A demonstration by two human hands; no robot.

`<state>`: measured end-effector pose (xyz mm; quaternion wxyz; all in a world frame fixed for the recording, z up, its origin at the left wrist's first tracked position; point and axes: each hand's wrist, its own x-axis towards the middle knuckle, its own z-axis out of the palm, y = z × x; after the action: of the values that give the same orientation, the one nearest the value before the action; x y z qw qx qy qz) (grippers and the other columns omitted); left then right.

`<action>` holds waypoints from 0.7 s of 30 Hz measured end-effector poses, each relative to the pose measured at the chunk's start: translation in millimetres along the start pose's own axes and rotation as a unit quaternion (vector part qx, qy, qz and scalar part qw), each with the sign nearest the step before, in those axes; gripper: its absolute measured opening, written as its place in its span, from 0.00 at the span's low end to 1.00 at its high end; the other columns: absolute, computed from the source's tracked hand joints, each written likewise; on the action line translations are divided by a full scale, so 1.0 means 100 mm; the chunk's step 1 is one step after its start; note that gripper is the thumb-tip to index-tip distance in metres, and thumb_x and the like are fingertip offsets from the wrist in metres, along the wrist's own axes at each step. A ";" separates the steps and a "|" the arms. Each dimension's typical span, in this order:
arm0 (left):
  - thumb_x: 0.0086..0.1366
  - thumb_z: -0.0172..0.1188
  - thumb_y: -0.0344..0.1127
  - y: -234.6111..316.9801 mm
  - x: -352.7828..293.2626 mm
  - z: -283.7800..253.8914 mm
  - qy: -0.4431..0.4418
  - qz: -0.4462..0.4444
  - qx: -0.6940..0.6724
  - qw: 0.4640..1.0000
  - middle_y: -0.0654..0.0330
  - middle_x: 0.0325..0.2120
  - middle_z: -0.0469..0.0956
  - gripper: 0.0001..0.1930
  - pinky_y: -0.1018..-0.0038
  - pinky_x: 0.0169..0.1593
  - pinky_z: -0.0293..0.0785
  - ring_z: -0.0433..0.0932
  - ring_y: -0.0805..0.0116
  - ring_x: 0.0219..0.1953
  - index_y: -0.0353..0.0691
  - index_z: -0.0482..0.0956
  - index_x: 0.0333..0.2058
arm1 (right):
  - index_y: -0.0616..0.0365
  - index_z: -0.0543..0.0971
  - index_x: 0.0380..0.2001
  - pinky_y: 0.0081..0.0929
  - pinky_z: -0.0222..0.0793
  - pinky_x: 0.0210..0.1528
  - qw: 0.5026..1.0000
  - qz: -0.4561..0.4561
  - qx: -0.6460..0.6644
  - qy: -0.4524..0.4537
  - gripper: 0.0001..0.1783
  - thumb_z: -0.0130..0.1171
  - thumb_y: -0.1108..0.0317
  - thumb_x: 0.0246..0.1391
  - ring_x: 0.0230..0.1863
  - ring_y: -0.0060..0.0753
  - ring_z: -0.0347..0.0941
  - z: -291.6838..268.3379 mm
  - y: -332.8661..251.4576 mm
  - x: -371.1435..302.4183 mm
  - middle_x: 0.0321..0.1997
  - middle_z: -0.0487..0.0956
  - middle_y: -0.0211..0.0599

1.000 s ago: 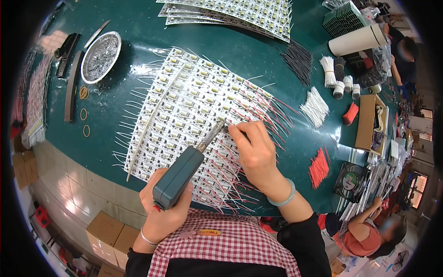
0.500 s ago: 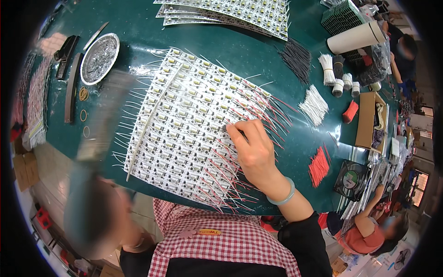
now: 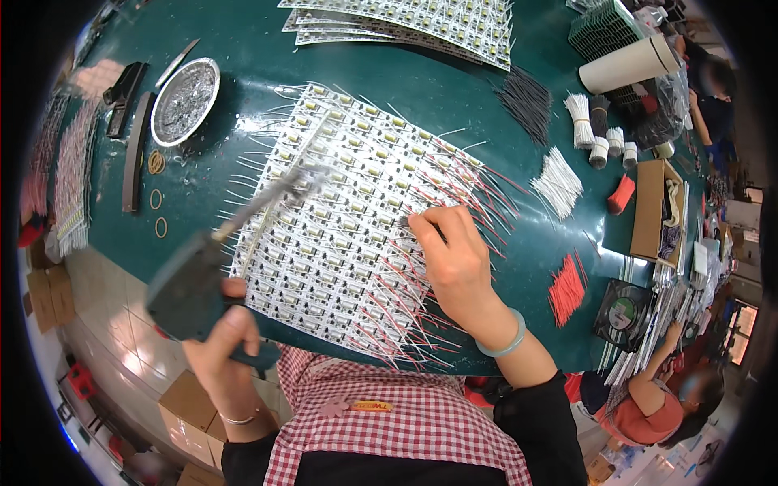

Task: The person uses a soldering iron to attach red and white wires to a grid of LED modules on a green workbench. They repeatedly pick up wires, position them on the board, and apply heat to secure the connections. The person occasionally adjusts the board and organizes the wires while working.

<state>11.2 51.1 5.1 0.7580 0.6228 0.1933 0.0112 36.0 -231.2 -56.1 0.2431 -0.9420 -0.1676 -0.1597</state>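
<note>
A large panel of white circuit boards (image 3: 324,202), dotted with yellow components, lies on the green table before me. White wires (image 3: 235,192) stick out along its left edge, red and white wires (image 3: 486,190) along its right. My left hand (image 3: 223,344) is wrapped round the grip of a dark soldering gun (image 3: 188,283); its blurred metal tip hangs over the left part of the panel. Over the panel's right part, my right hand (image 3: 455,259) is closed in a pinch, fingertips at the boards. Whatever is between those fingertips is too small to make out.
A foil-like bowl (image 3: 186,101) stands at the far left near rubber bands (image 3: 156,162). More panels (image 3: 405,28) are stacked at the back. Black (image 3: 525,104), white (image 3: 557,182) and red wire bundles (image 3: 567,289) lie right. A fan (image 3: 622,314) and co-workers are beyond.
My left hand has swung the soldering gun rightward, bringing its tip from beside the panel to over it. My right hand stays pinched at nearly the same spot.
</note>
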 end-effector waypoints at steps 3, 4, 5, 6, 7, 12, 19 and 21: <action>0.53 0.61 0.16 -0.05 -0.19 0.25 -0.024 -0.052 0.030 0.998 0.49 0.41 0.79 0.27 0.80 0.22 0.68 0.73 0.74 0.22 0.28 0.72 0.55 | 0.67 0.78 0.40 0.31 0.72 0.37 1.000 -0.003 -0.001 0.004 0.17 0.60 0.80 0.43 0.39 0.41 0.71 0.02 -0.01 -0.01 0.39 0.74 0.41; 0.54 0.65 0.18 -0.11 -0.21 0.16 -0.064 -0.067 0.065 0.994 0.51 0.40 0.81 0.26 0.78 0.28 0.75 0.78 0.71 0.28 0.29 0.74 0.54 | 0.67 0.78 0.40 0.32 0.72 0.37 1.000 -0.003 0.000 0.005 0.17 0.60 0.80 0.43 0.39 0.41 0.71 0.03 -0.01 -0.01 0.39 0.74 0.41; 0.54 0.66 0.19 -0.18 -0.24 0.14 -0.065 -0.062 0.088 0.992 0.52 0.40 0.81 0.26 0.77 0.31 0.76 0.79 0.71 0.30 0.30 0.75 0.53 | 0.67 0.78 0.40 0.32 0.72 0.37 1.000 -0.002 0.000 0.006 0.17 0.60 0.80 0.43 0.39 0.41 0.71 0.03 -0.01 -0.02 0.39 0.74 0.41; 0.55 0.68 0.21 -0.24 -0.27 0.14 -0.066 -0.056 0.110 0.990 0.53 0.40 0.82 0.25 0.76 0.33 0.77 0.80 0.70 0.32 0.30 0.76 0.53 | 0.67 0.78 0.40 0.32 0.72 0.37 1.000 -0.002 0.000 0.007 0.17 0.60 0.80 0.43 0.39 0.41 0.72 0.03 -0.01 -0.02 0.39 0.74 0.41; 0.55 0.69 0.22 -0.27 -0.30 0.15 -0.066 -0.051 0.132 0.988 0.54 0.39 0.83 0.25 0.75 0.36 0.78 0.81 0.70 0.33 0.30 0.76 0.53 | 0.67 0.78 0.40 0.32 0.72 0.37 1.000 0.000 0.001 0.008 0.17 0.60 0.79 0.43 0.39 0.41 0.72 0.03 -0.02 -0.02 0.39 0.74 0.41; 0.57 0.67 0.21 -0.30 -0.35 0.12 -0.105 0.000 0.234 0.967 0.56 0.42 0.82 0.23 0.81 0.27 0.72 0.77 0.78 0.28 0.30 0.77 0.53 | 0.66 0.78 0.40 0.34 0.72 0.36 0.999 0.005 -0.011 0.036 0.17 0.61 0.79 0.41 0.38 0.42 0.72 -0.06 -0.06 -0.02 0.37 0.75 0.41; 0.57 0.68 0.22 -0.26 -0.38 0.09 -0.106 -0.019 0.251 0.962 0.56 0.42 0.83 0.22 0.81 0.31 0.74 0.78 0.77 0.31 0.31 0.78 0.51 | 0.66 0.79 0.38 0.33 0.71 0.35 0.998 -0.008 0.043 0.049 0.17 0.61 0.79 0.40 0.35 0.41 0.72 -0.05 -0.17 -0.05 0.35 0.76 0.39; 0.57 0.69 0.24 -0.22 -0.40 0.11 -0.108 -0.011 0.260 0.959 0.56 0.39 0.83 0.19 0.78 0.33 0.75 0.79 0.75 0.31 0.30 0.79 0.48 | 0.66 0.79 0.38 0.33 0.71 0.34 0.998 -0.006 0.058 0.029 0.17 0.61 0.79 0.39 0.34 0.41 0.72 0.02 -0.15 -0.09 0.35 0.76 0.39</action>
<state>-27.8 25.2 -3.1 0.5863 0.7938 0.1135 -0.1151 22.3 -219.6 -54.7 0.3010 -0.9203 -0.1751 -0.1784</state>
